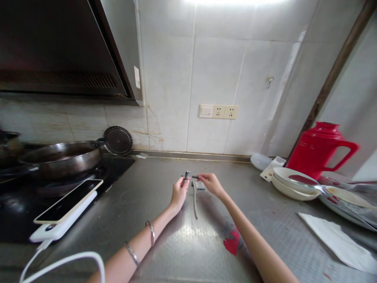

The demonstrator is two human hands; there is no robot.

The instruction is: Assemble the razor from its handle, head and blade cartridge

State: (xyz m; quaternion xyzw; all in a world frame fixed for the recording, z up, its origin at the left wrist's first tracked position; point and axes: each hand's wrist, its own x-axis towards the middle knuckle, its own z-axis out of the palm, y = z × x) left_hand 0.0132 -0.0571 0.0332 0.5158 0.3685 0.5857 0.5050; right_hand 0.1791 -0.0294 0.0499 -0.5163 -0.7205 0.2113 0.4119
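Two bangles circle the wrist and forearm of my left hand point(179, 192), whose fingers pinch a small dark metallic piece point(186, 176) held upright. Close by on the right, my right hand point(209, 183) grips a thin dark piece point(194, 177) between thumb and fingers, its tip pointing left at the metallic piece. Whether the two pieces touch is too small to tell. Below and between my hands, a thin beige strip point(194, 202) lies lengthwise on the steel counter point(165, 251). A small clear packet point(200, 186) rests beside the strip's upper end, near my right fingers.
On the left, a phone point(69, 200) lies on a white power bank point(66, 220) with a white cable, near a pan point(63, 157) on the stove. Plates point(294, 184), a red thermos point(316, 151) and a white paper point(335, 239) are on the right.
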